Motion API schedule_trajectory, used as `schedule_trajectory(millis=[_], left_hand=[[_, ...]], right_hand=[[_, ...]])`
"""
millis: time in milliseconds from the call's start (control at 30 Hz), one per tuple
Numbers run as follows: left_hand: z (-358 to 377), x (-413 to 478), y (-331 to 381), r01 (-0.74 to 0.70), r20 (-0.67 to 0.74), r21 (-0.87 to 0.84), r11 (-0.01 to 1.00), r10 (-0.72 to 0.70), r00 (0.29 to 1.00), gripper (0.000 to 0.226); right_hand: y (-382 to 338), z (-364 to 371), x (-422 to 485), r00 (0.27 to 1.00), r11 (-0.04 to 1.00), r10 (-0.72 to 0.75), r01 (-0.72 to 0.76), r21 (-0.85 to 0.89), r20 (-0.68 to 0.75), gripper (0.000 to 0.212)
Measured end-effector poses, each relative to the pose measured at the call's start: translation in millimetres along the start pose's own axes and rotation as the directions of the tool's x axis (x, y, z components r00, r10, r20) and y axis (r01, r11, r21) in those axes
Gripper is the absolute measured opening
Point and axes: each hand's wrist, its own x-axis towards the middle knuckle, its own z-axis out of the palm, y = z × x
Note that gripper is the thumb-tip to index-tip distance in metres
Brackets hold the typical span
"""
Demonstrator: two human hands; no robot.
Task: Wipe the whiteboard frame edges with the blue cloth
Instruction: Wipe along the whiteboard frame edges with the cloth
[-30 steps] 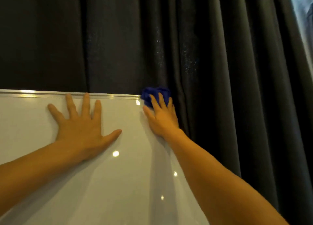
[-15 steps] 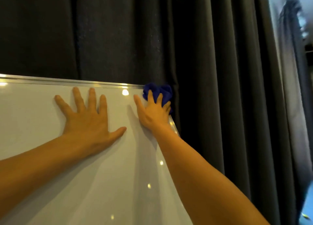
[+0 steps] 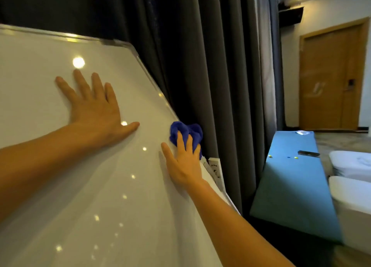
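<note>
We cannot see the lower part of the whiteboard (image 3: pixel 100 186), which runs out of the picture at the bottom and left, and the right frame edge (image 3: pixel 158 90) is hidden where our right hand (image 3: pixel 185 164) and forearm cross it. A small white piece (image 3: pixel 215 167) just beside that hand is too blurred to name. The blue cloth (image 3: pixel 186 133) is bunched on the right frame edge, under our right fingers and sticking out beyond their tips, against the dark curtain (image 3: pixel 210 76); those fingers lie over it, pressing it to the edge, thumb apart on the board. Our left hand (image 3: pixel 94 110) lies flat on the board to the left, fingers spread. Half a second ago the cloth sat at the top right corner (image 3: pixel 124 45); now it is well below it along the right edge, and the view has swung to show a teal bench (image 3: pixel 291 186) and a wooden door (image 3: pixel 329 76) to the right
</note>
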Motion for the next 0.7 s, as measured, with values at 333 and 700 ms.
schedule_trajectory(millis=[333, 700], left_hand=[[29.9, -120.8, 134.1, -0.474, 0.094, -0.017, 0.880, 0.474, 0.876, 0.122], [17.3, -146.5, 168.0, -0.436, 0.110, -0.015, 0.900, 0.435, 0.894, 0.117]], right_hand=[[178.0, -13.4, -143.2, 0.852, 0.852, 0.523, -0.523, -0.021, 0.025, 0.087], [52.6, -12.2, -43.5, 0.964, 0.944, 0.255, -0.266, 0.196, 0.080, 0.080]])
